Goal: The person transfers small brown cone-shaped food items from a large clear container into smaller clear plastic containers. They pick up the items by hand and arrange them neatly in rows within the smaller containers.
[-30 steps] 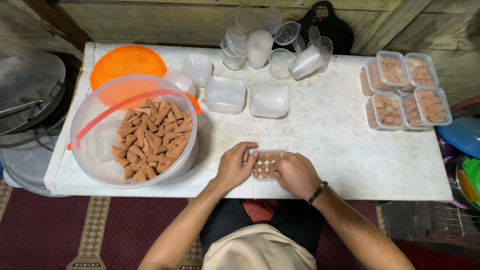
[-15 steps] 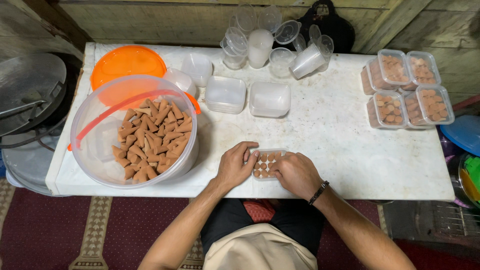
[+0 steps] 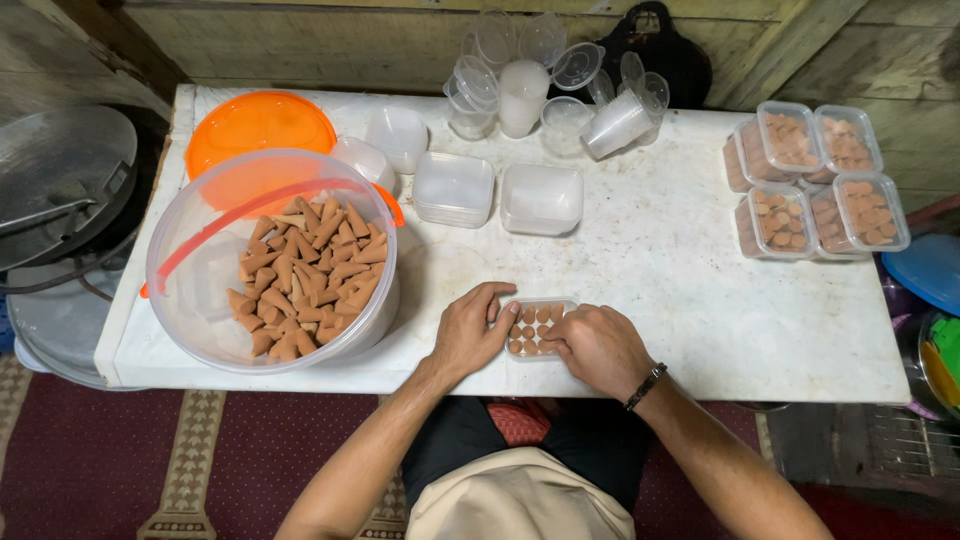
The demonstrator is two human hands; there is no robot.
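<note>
Closest in, the left hand (image 3: 470, 335) cups the left end of a small clear tray (image 3: 537, 328) of brown cones at the white table's (image 3: 650, 300) near edge, fingers curled against it. Opposite, the right hand (image 3: 598, 348) pinches inside the tray; what it grips is hidden. Further left stands a big cone-filled tub (image 3: 270, 260); beyond, empty containers (image 3: 497, 190) and stacked cups (image 3: 560, 85).

L grip (image 3: 470, 330), R grip (image 3: 597, 347): curled, close together

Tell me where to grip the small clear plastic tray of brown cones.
Probably the small clear plastic tray of brown cones by its two short ends, from left and right; it lies flat and open-topped, with the left hand and right hand already there.
</note>
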